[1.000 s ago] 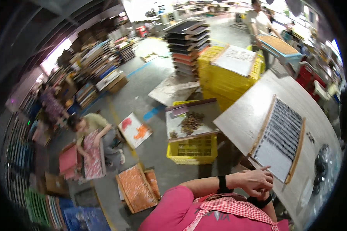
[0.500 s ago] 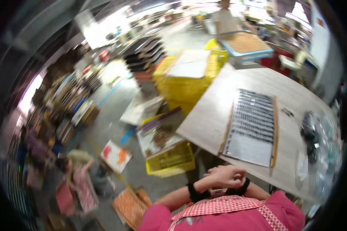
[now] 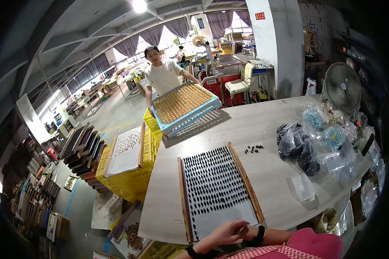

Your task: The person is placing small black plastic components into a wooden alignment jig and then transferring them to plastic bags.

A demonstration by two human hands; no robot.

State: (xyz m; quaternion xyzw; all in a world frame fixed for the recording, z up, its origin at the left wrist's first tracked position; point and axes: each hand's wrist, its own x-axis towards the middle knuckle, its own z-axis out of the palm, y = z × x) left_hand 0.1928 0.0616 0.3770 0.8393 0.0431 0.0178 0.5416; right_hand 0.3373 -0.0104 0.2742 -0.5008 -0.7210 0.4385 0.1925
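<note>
My left hand [image 3: 227,233] and my right hand [image 3: 250,233] meet at the near edge of the table, with black bands on both wrists. The left hand's fingers are bent and lie over the right hand, whose fingers are mostly hidden. Just beyond them lies a tray with wooden side rails [image 3: 249,189] and a white sheet. Many rows of small black pointed pieces [image 3: 214,179] cover the sheet, and its near part is mostly bare. Some loose black pieces [image 3: 254,149] lie right of the tray. Across the table, a person holds a blue tray [image 3: 190,118] with rows of tan pieces.
Clear bags of black and coloured pieces [image 3: 309,144] crowd the table's right side, near a fan [image 3: 342,87]. Left of the table stand yellow crates [image 3: 129,185] bearing another sheet-covered tray [image 3: 124,153], and stacked dark trays [image 3: 83,149]. A pillar [image 3: 285,47] rises behind.
My view has swung right and up, square to the table. The person with the blue tray now appears closer, at the table's far edge. My hands remain together.
</note>
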